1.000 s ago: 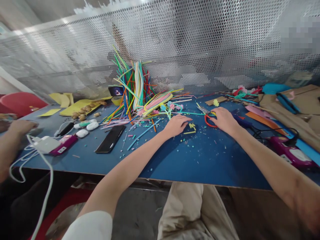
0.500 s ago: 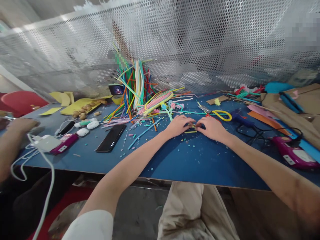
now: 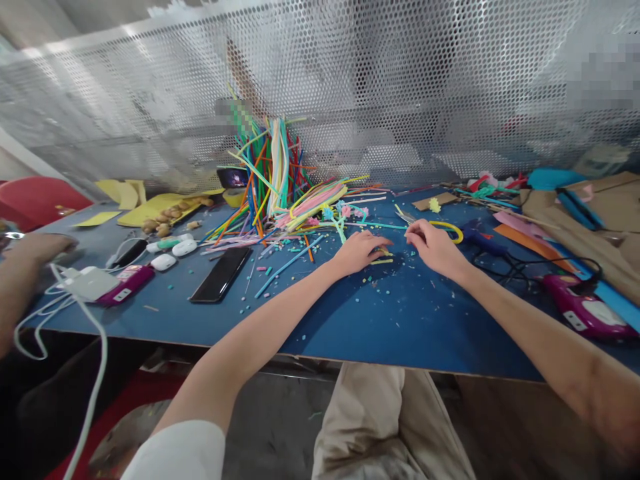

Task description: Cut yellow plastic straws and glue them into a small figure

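My left hand (image 3: 359, 253) rests low over the blue table, thumb and fingers closed around a short yellow pipe cleaner piece (image 3: 384, 251). Just below those fingertips lies another short yellow piece (image 3: 382, 262). To the right, my right hand (image 3: 430, 245) is raised slightly with fingertips pinched together; whatever is in them, if anything, cannot be made out. Behind it are scissors with yellow handles (image 3: 456, 231), partly hidden by the hand. A small pipe cleaner flower stem (image 3: 341, 225) with blue and pink blossoms lies beyond my left hand.
A bundle of coloured pipe cleaners (image 3: 277, 173) stands at the back. A black phone (image 3: 221, 275) lies left, near a purple power strip (image 3: 129, 283) with white cables. Another person's hand (image 3: 43, 248) is far left. At right are a glue gun (image 3: 483, 240) and second purple strip (image 3: 590, 310).
My right hand has left the yellow piece and moved up and right, in front of the scissors. My left hand stays in place with the yellow piece.
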The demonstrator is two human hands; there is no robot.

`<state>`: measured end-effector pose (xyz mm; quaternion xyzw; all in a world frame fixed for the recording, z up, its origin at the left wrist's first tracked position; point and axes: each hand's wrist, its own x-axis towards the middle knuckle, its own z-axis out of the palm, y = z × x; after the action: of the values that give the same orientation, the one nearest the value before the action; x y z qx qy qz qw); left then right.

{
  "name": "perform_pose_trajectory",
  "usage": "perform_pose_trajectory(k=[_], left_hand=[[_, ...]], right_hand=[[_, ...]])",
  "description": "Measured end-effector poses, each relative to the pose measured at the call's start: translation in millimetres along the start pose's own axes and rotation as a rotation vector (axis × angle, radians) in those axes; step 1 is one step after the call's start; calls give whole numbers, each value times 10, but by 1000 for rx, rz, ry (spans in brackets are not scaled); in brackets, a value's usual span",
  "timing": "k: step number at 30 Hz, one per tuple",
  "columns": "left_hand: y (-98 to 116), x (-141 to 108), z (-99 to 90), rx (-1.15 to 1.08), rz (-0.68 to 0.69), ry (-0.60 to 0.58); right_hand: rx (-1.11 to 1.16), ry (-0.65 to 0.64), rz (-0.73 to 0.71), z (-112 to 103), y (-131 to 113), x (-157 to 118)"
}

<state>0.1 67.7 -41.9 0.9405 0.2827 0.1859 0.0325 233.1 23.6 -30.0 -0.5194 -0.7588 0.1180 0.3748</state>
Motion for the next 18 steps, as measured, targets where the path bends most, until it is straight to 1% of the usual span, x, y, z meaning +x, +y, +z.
perform_pose_trajectory(k=[2, 5, 8, 12, 14, 18], left_hand=[[-2, 0, 16, -3, 7, 10], [10, -7, 4, 16, 4, 32], [17, -21, -79, 53, -16, 66], [-21, -40, -213, 110, -82, 121], [-51, -45, -242, 141, -110, 119], [-75, -48, -239, 188, -152, 93]], right_hand=[[68, -16, 8, -15, -23, -12], [71, -20, -19, -19, -24, -18], [47, -17, -43, -19, 19, -14], [83, -19, 1, -32, 65, -12], [102, -16, 27, -40, 60, -15], [93, 4, 63, -41, 40, -21]])
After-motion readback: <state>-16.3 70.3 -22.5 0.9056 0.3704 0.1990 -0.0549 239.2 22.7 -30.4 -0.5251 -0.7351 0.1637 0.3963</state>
